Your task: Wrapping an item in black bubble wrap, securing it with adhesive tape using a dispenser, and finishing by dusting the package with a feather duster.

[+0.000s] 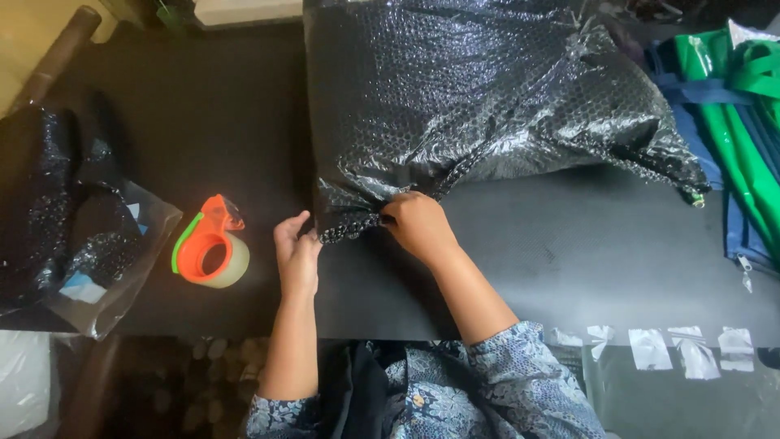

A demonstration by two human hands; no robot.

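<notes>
Your right hand (418, 223) and left hand (296, 252), both clenched on the bunched corner of the bulky black bubble-wrap parcel (479, 106).

The person is wearing a blue-and-white patterned top, its short sleeves (520, 370) ending near the counter (569, 260) edge, forearms bare.

1. the black bubble wrap parcel (479, 97) is big, shiny and bumpy.
2. it lies flat on the dark bench (569, 244), reaching to the far edge.
3. its near left corner is bunched up and crinkled.
</notes>
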